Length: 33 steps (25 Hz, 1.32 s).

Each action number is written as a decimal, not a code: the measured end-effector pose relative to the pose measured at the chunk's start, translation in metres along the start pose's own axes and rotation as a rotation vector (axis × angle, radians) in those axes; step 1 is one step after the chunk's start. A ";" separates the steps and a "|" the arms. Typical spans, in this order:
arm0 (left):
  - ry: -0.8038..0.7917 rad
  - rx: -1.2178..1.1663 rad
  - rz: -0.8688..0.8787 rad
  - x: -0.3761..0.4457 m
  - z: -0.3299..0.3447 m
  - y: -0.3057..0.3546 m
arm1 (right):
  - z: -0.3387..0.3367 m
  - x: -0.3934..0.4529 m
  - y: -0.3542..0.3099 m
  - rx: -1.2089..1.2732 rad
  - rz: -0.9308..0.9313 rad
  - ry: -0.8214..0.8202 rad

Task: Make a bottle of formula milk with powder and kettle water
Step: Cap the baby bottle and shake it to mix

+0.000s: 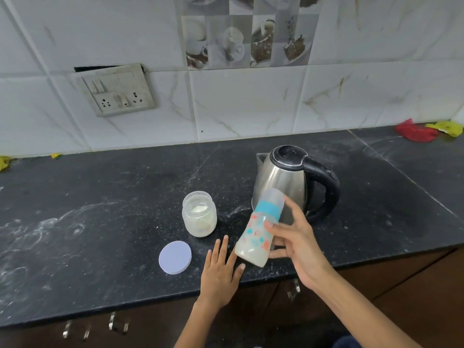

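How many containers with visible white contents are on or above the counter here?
2: the open powder jar standing on the counter left of the kettle, and the baby bottle tilted in the right hand. Kettle contents are hidden.

Two bare forearms enter from the bottom edge of the frame, no sleeves in view on either. Left hand point(221, 270), lower centre: no rings, no watch, no wristband; nails short and unpainted. Right hand point(293, 237), right of centre: same, no jewellery, wrist bare, thumbnail short and plain. Forearms slim, no markings or tattoos visible. Only clothing in shot is a small patch of dark blue fabric at the bottom edge, lower right, under the right forearm; too little of it shows to tell what garment it is.
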<state>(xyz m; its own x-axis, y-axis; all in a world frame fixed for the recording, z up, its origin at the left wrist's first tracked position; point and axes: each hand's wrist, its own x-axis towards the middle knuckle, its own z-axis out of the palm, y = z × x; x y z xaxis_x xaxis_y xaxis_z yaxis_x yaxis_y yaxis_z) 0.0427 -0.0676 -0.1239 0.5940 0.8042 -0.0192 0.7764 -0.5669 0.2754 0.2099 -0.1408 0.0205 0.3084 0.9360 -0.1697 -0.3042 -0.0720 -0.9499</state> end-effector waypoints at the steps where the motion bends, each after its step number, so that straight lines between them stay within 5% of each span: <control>1: 0.006 0.006 0.000 0.000 0.000 0.000 | -0.001 0.003 -0.001 0.073 -0.017 0.057; 14: 0.012 -0.001 0.013 0.001 0.004 -0.002 | 0.001 0.000 0.001 0.003 0.063 -0.002; 19: 0.022 0.012 0.002 0.001 0.002 0.001 | -0.004 0.005 -0.001 0.403 0.189 -0.043; 23: 0.018 0.010 0.003 0.001 0.002 -0.001 | -0.002 0.002 0.010 0.496 0.320 -0.072; 26: 0.034 0.009 0.005 0.000 0.000 0.001 | -0.011 -0.002 0.007 0.375 0.287 -0.095; 30: 0.019 -0.010 0.012 0.000 0.001 0.001 | -0.026 -0.003 -0.011 -0.111 0.081 -0.086; 33: 0.032 0.025 0.017 -0.001 -0.003 0.004 | -0.027 0.001 -0.021 -0.108 -0.064 -0.015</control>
<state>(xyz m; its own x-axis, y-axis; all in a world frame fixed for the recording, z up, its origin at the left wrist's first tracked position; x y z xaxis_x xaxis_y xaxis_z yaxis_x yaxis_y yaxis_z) 0.0443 -0.0700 -0.1199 0.6002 0.7997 0.0161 0.7717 -0.5843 0.2511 0.2413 -0.1480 0.0336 0.3105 0.9448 -0.1047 -0.1852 -0.0479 -0.9815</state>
